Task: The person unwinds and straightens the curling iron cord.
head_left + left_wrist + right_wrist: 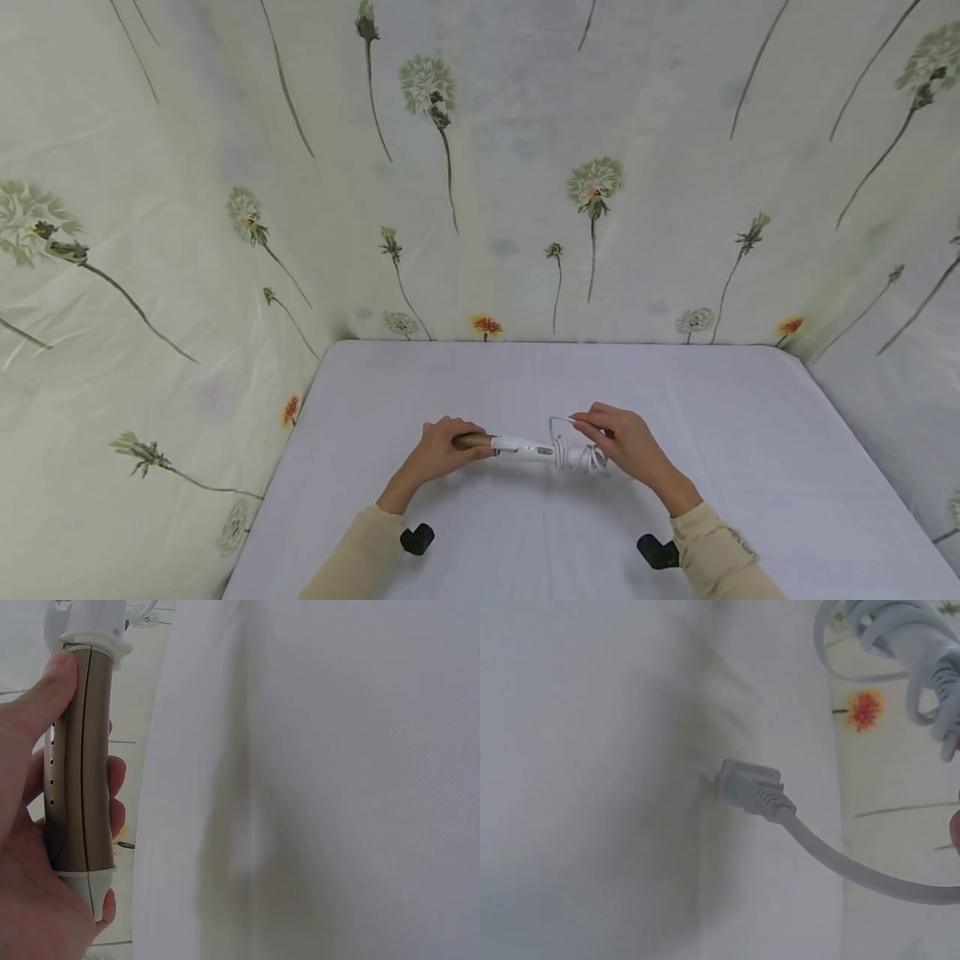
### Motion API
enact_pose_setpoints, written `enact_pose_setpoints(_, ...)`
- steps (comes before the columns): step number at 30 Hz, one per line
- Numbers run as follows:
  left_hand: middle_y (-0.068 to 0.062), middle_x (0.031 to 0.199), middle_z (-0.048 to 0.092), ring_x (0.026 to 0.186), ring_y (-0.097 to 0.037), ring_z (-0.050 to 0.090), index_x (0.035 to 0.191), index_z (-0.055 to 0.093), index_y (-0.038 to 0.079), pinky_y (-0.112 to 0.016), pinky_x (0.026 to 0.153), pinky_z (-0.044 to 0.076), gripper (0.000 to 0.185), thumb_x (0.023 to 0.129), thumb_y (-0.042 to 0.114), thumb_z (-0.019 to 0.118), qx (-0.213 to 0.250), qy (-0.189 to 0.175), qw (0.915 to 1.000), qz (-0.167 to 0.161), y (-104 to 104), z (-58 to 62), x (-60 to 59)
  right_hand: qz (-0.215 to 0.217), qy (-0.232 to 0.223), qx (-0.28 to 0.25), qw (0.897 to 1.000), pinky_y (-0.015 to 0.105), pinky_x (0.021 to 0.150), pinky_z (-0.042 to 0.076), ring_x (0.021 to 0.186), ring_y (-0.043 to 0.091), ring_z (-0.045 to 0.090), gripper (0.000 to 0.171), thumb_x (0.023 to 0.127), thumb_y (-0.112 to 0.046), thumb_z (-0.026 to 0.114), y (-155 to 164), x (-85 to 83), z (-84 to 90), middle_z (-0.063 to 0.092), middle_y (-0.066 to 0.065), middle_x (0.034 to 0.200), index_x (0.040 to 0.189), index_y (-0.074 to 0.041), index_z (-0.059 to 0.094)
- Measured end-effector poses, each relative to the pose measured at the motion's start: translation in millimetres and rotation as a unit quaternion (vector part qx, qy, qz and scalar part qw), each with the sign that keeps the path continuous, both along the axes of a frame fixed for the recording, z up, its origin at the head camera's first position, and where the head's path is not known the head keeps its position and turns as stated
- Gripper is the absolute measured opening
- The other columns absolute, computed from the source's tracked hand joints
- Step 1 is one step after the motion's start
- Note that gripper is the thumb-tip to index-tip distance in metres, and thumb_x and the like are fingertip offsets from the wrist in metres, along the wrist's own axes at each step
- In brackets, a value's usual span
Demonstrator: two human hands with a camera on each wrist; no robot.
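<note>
A hair straightener with a brown barrel and white handle is held level above the table. My left hand grips the brown barrel, thumb along one side and fingers wrapped behind. White cord is coiled around the handle at the right end. Between thumb and fingers, my right hand pinches a loose stretch of that cord, which loops up from the coils. In the right wrist view the white plug dangles at the cord's free end, and the coiled handle shows at upper right.
A white-covered table lies below the hands. Behind and beside it hangs a pale cloth printed with dandelions. Black pieces sit at both wrists.
</note>
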State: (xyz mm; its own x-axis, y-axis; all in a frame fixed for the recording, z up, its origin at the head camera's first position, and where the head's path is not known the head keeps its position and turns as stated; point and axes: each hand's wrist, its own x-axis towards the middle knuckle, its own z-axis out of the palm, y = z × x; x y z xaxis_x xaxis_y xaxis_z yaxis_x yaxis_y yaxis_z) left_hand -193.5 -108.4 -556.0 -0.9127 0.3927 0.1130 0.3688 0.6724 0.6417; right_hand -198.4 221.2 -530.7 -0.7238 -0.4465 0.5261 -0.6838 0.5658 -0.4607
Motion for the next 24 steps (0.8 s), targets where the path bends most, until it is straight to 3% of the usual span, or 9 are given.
enact_pose_setpoints(9,0.013,0.098,0.066,0.084,-0.006,0.050,0.107,0.069,0.032,-0.032,0.075,0.025,0.035,0.081,0.055,0.066,0.005,-0.008,0.9999,-0.009,-2.1,-0.1,-0.1,-0.020,-0.076,-0.021,0.997,0.019,0.052,0.042,0.057,-0.005,0.047,0.017,0.086,-0.010,0.068,2.3,-0.4,-9.5,0.067,-0.008,0.074,0.102,-0.012,0.073)
enact_pose_setpoints(14,0.014,0.095,0.065,0.083,-0.006,0.048,0.106,0.069,0.033,-0.033,0.074,0.024,0.034,0.081,0.055,0.066,0.019,-0.015,0.9996,-0.015,-2.1,1.5,0.2,-0.033,-0.099,-0.014,0.994,0.019,0.053,0.041,0.057,-0.004,0.046,0.018,0.089,-0.017,0.065,6.2,-2.7,-15.8,0.062,-0.018,0.069,0.106,-0.015,0.072)
enact_pose_setpoints(18,0.015,0.095,0.065,0.083,-0.006,0.048,0.106,0.069,0.033,-0.033,0.074,0.024,0.033,0.081,0.055,0.066,0.022,-0.019,0.9994,-0.021,-2.4,2.3,0.4,-0.034,-0.116,-0.011,0.993,0.020,0.055,0.042,0.059,-0.002,0.047,0.018,0.091,-0.019,0.062,8.1,-3.5,-20.7,0.061,-0.018,0.069,0.106,-0.015,0.071)
enact_pose_setpoints(24,0.013,0.104,0.065,0.090,-0.006,0.051,0.110,0.067,0.034,-0.034,0.080,0.028,0.037,0.082,0.058,0.064,0.029,-0.040,0.9987,-0.017,-2.4,1.9,-0.4,-0.019,-0.119,-0.001,0.993,0.024,0.068,0.051,0.079,0.001,0.063,0.020,0.093,-0.015,0.059,8.3,-1.6,-33.9,0.071,-0.009,0.091,0.112,-0.018,0.067)
